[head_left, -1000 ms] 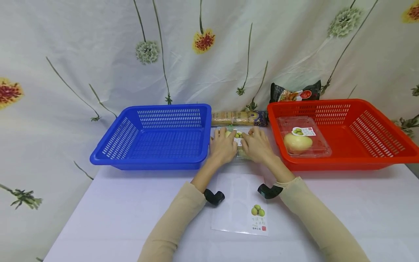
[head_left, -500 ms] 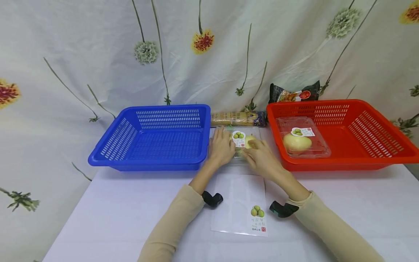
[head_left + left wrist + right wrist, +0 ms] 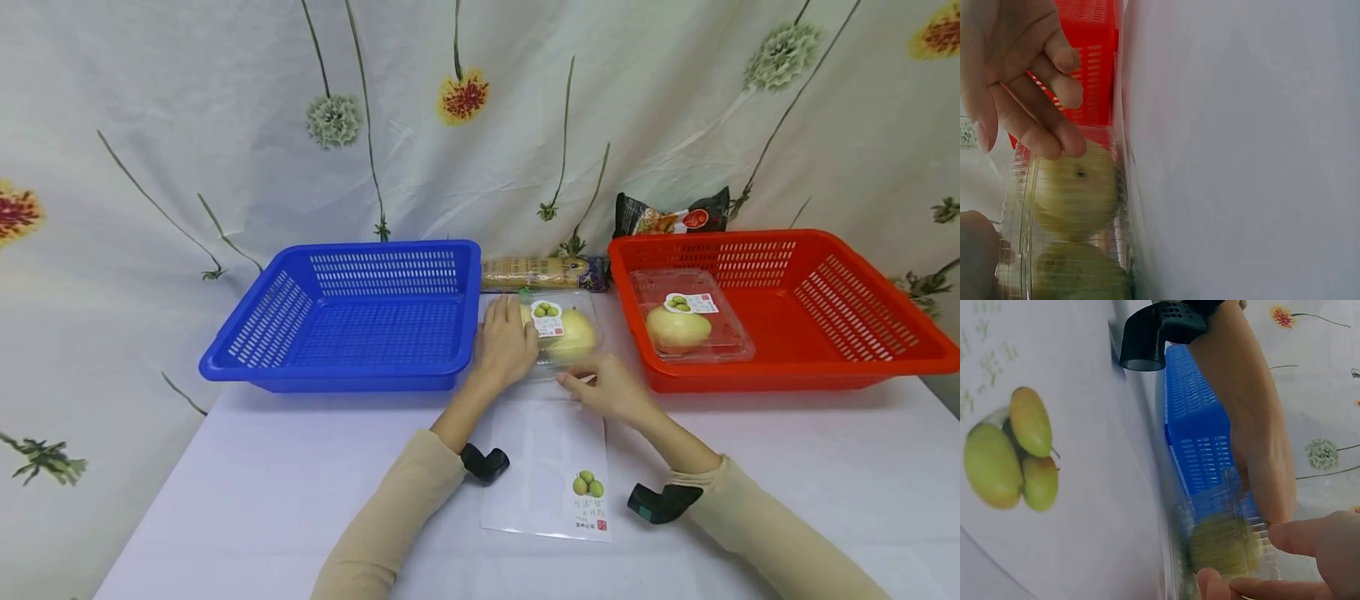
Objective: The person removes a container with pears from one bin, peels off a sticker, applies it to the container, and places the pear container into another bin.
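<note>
Clear plastic clamshell box of yellow-green pears (image 3: 561, 335) sits on the white desk (image 3: 300, 492) between the blue plastic basket (image 3: 352, 317) at 9 o'clock and red plastic basket (image 3: 780, 308) at 3. Left hand (image 3: 506, 346) lies flat on its lid, fingers straight. Right hand (image 3: 611, 387) pinches the near edge at 5 o'clock. Slick plastic could slip or pop open. Lid sticker (image 3: 547, 318) shows green fruit; its writing's too small to read.
</note>
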A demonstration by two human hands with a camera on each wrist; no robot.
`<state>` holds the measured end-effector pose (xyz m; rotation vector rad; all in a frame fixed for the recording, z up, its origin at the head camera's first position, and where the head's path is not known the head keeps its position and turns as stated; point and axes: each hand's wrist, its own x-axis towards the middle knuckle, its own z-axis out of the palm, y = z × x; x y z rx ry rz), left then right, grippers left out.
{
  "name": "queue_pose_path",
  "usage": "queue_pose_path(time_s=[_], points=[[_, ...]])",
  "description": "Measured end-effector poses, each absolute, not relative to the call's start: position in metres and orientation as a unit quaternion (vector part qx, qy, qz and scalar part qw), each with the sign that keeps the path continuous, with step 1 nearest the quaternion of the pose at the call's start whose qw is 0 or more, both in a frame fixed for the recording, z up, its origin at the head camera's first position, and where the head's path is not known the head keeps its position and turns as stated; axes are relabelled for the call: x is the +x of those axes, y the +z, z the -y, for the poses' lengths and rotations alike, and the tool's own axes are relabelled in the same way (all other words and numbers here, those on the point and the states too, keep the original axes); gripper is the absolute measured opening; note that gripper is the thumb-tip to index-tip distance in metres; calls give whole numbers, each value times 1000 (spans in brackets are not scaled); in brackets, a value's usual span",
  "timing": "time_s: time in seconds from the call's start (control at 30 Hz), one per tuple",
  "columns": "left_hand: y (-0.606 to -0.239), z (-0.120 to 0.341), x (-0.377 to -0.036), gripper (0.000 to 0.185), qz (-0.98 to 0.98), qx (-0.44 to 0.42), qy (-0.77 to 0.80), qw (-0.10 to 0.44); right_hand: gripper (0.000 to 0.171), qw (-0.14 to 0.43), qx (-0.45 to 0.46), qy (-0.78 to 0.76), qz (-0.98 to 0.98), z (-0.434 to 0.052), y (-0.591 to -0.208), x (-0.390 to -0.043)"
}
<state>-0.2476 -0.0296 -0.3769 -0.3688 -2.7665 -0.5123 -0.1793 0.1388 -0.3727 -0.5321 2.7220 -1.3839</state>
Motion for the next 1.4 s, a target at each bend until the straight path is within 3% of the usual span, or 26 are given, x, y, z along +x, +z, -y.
queue_pose_path(time_s=[0.13, 0.43, 0.7, 0.93, 1.17, 1.4], points=[[-375, 28, -245, 57, 968, -118, -167, 144, 33, 74, -116, -508, -850, -136, -373, -181], [-373, 32, -247, 50, 966, -99, -209, 113, 39, 109, -17, -579, -808, -128, -373, -179], [-370, 36, -238, 55, 962, -80, -233, 117, 38, 84, 18, -592, -801, -127, -375, -174], [-368, 38, -227, 81, 966, -52, -246, 60, 59, 95, 83, -662, -739, -124, -379, -172], [-365, 42, -213, 55, 955, -94, -264, 93, 61, 81, 102, -697, -705, -123, -374, -171], [-367, 46, -188, 64, 930, -95, -342, 96, 60, 51, 46, -649, -757, -129, -362, -162]])
